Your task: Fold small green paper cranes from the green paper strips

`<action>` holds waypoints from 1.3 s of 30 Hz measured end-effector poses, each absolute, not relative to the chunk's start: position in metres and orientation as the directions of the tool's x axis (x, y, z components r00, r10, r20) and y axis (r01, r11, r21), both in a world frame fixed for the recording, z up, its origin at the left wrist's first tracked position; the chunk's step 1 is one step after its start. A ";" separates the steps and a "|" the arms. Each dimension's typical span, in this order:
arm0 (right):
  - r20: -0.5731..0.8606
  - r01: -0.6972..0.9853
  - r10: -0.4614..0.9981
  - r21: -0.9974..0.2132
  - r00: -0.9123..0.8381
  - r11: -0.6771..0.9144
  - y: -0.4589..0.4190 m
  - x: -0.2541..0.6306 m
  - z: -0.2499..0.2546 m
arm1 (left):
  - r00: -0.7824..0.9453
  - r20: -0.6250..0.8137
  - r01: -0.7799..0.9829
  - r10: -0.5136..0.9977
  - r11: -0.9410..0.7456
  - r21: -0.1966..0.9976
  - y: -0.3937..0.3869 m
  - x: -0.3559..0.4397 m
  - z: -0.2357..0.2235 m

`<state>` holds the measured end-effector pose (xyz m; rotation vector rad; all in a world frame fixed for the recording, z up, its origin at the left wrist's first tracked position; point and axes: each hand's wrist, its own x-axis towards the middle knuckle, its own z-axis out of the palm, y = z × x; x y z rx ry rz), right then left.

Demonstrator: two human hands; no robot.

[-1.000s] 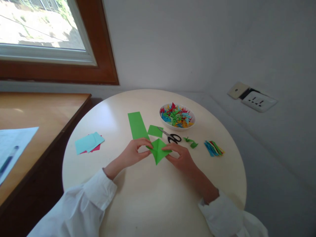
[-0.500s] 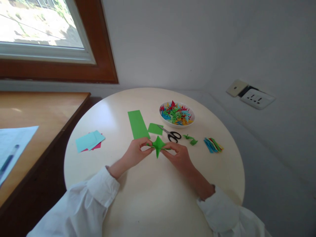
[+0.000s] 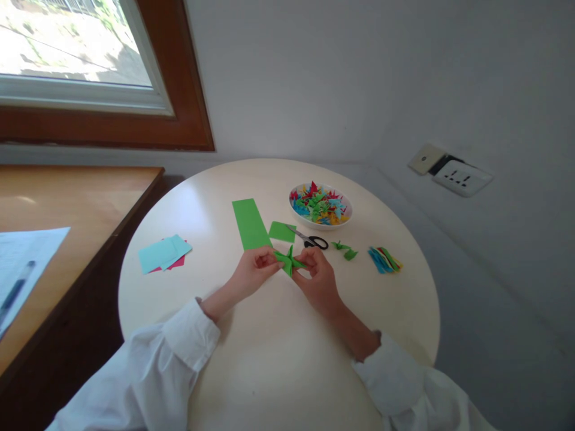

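Observation:
Between my hands is a small piece of green origami paper [image 3: 288, 261], folded in toward a narrow, star-like form with points up and down. My left hand [image 3: 257, 269] pinches its left side between thumb and fingers. On the right side, the fingers of my right hand [image 3: 318, 276] are closed on it too. Just beyond lie a long green paper strip [image 3: 250, 222], a smaller green paper piece [image 3: 282, 231] and black-handled scissors [image 3: 314, 240], whose lower handle is partly hidden by my right hand.
A white bowl [image 3: 321, 227] of colourful folded paper cranes stands at the back. Small green folded pieces [image 3: 350, 254] and a bundle of coloured strips [image 3: 384, 260] lie right. Pale blue paper sheets [image 3: 162, 254] over red ones lie left on the round table [image 3: 278, 359].
The green paper has gone from a wide, flat diamond to a narrow folded shape as my hands drew its sides together. My right hand has turned slightly inward.

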<state>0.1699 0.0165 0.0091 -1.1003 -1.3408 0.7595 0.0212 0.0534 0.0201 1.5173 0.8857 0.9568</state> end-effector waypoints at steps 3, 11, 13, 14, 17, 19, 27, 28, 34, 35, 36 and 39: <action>0.358 0.117 0.925 -0.931 0.126 0.344 0.017 0.168 0.007 | 0.423 0.128 -0.021 0.897 -0.132 0.991 0.052 0.023 0.022; 0.307 0.083 0.938 -0.951 0.162 0.297 0.018 0.166 0.004 | 0.406 0.144 0.008 0.902 -0.161 0.987 0.050 0.025 0.023; 0.312 0.104 0.936 -0.949 0.163 0.298 0.017 0.166 0.003 | 0.385 0.148 0.035 0.911 -0.175 0.984 0.050 0.025 0.022; 0.311 0.117 0.936 -0.948 0.166 0.295 0.018 0.166 0.003 | 0.376 0.151 0.043 0.914 -0.180 0.983 0.050 0.025 0.022; 0.293 0.138 0.938 -0.953 0.183 0.271 0.018 0.166 0.003 | 0.367 0.151 0.041 0.918 -0.178 0.983 0.050 0.025 0.020; 0.273 0.114 0.944 -0.960 0.186 0.255 0.017 0.165 0.004 | 0.364 0.141 0.030 0.921 -0.163 0.986 0.051 0.026 0.019; 0.197 -0.052 0.965 -0.977 0.175 0.209 0.018 0.164 0.005 | 0.288 0.107 -0.026 0.952 -0.104 0.994 0.053 0.025 0.013; 0.191 -0.062 0.966 -0.977 0.177 0.205 0.018 0.164 0.005 | 0.273 0.109 -0.027 0.956 -0.105 0.994 0.053 0.025 0.013; 0.171 -0.037 0.964 -0.983 0.205 0.182 0.019 0.163 0.004 | 0.236 0.120 -0.036 0.964 -0.115 0.993 0.053 0.026 0.013; 0.170 -0.029 0.964 -0.983 0.207 0.179 0.019 0.163 0.004 | 0.236 0.117 -0.034 0.965 -0.113 0.993 0.053 0.026 0.013; 0.170 -0.025 0.963 -0.984 0.207 0.179 0.019 0.164 0.004 | 0.234 0.113 -0.030 0.966 -0.109 0.994 0.053 0.026 0.013; 0.170 -0.031 0.962 -0.983 0.215 0.180 0.019 0.164 0.004 | 0.227 0.097 -0.022 0.969 -0.095 0.995 0.052 0.026 0.013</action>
